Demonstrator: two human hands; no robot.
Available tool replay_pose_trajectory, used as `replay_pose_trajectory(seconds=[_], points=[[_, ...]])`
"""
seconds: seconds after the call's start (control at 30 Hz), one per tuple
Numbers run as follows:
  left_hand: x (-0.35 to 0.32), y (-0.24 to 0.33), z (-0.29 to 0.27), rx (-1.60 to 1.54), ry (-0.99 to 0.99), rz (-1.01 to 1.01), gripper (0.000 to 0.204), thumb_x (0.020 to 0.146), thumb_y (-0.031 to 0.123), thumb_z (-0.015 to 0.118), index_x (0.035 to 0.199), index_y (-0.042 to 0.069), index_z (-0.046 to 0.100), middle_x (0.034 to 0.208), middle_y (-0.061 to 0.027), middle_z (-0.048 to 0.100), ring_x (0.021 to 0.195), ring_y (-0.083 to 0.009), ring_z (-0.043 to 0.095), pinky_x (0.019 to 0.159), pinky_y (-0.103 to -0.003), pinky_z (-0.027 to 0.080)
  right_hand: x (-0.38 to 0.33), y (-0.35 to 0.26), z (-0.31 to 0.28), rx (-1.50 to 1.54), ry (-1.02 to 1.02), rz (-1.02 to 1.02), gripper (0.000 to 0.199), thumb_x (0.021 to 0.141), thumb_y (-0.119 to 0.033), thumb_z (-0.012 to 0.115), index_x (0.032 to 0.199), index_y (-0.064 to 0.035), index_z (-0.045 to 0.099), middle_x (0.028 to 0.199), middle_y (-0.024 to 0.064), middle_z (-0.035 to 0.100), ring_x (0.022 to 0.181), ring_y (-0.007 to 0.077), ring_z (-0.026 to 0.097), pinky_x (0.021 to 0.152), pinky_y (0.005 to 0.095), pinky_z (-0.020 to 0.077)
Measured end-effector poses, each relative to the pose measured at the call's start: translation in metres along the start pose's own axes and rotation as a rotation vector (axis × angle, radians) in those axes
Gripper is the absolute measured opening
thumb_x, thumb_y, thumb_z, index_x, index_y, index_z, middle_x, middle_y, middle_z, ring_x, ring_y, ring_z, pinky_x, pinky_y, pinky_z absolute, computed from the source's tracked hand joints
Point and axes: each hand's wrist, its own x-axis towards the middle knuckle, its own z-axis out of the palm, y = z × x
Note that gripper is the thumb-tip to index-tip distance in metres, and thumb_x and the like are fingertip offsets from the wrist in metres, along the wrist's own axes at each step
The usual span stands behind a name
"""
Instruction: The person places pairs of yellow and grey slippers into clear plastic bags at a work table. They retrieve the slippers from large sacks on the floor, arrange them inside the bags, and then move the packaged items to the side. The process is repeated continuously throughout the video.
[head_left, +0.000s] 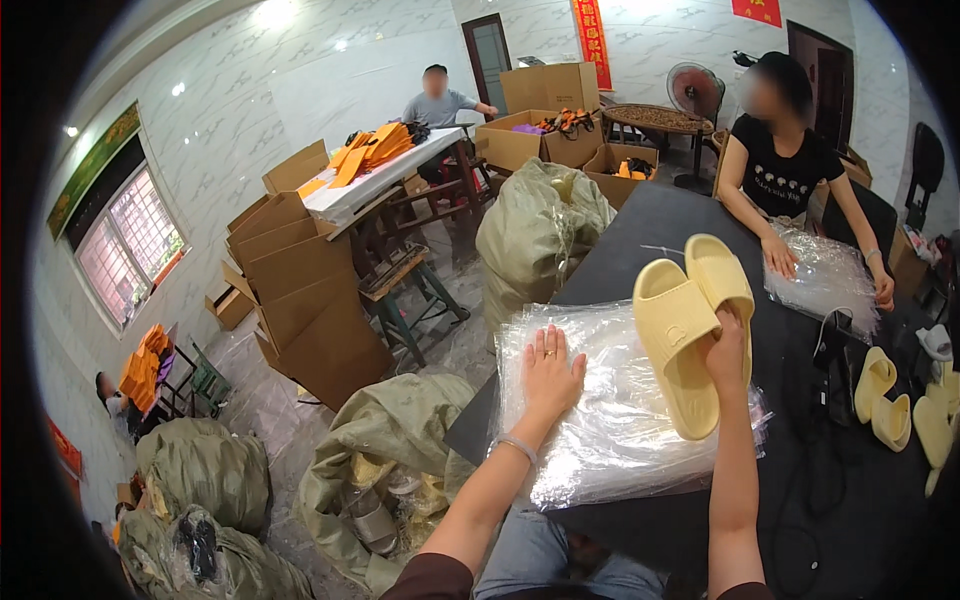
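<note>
My right hand point(727, 352) grips a pair of pale yellow slippers point(672, 325), held up over the right part of a stack of transparent plastic bags point(600, 450). Both slippers are side by side, toes toward the far side, and the fingers are partly hidden behind them. Flat on the left part of the bags lies my left hand point(552, 375), fingers spread, with a ring and a bracelet showing. The shiny, wrinkled stack rests on a black table point(625, 240) at its near left corner.
More yellow slippers point(876, 385) and a black box-like object point(838, 355) stand at the right. Across the table, a person in black rests both hands on another bag stack point(815, 265). An open woven sack point(400, 420), a fuller sack point(540, 215) and cardboard boxes point(310, 290) lie left.
</note>
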Motion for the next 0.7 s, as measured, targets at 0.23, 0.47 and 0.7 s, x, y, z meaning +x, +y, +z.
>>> replay_pose_trajectory(seconds=[0.23,0.47,0.7], points=[[-0.01,0.003,-0.015,0.352,-0.064,0.096,0.067,0.093,0.047,0.038,0.147,0.01,0.026,0.155,-0.0144,0.018,0.143,-0.0337,0.011,0.115,-0.047,0.007,-0.027,-0.09,0.02,0.197,-0.715,-0.085,0.025,0.072,-0.006,0.058,0.096,0.0001,0.064,0.106,0.0164,0.062,0.109,0.0324,0.052,0.102,0.042,0.0364],[-0.015,-0.008,-0.001,0.424,0.041,0.206,0.066,0.093,0.042,0.037,0.149,0.012,0.02,0.156,-0.0133,0.014,0.144,-0.0328,0.009,0.114,-0.048,0.008,-0.056,-0.072,0.061,0.161,-0.809,-0.036,0.024,0.079,-0.007,0.056,0.102,-0.0029,0.061,0.118,0.0143,0.059,0.117,0.0288,0.049,0.112,0.0417,0.0257],[0.0,0.012,-0.024,0.201,-0.141,0.03,0.075,0.092,0.048,0.039,0.147,0.002,0.019,0.154,-0.0146,0.019,0.143,-0.0305,0.016,0.115,-0.045,0.012,-0.045,-0.025,0.056,-0.122,-0.65,0.094,0.033,0.081,-0.017,0.06,0.11,-0.0018,0.061,0.12,0.014,0.06,0.122,0.0269,0.047,0.111,0.0447,0.0236]])
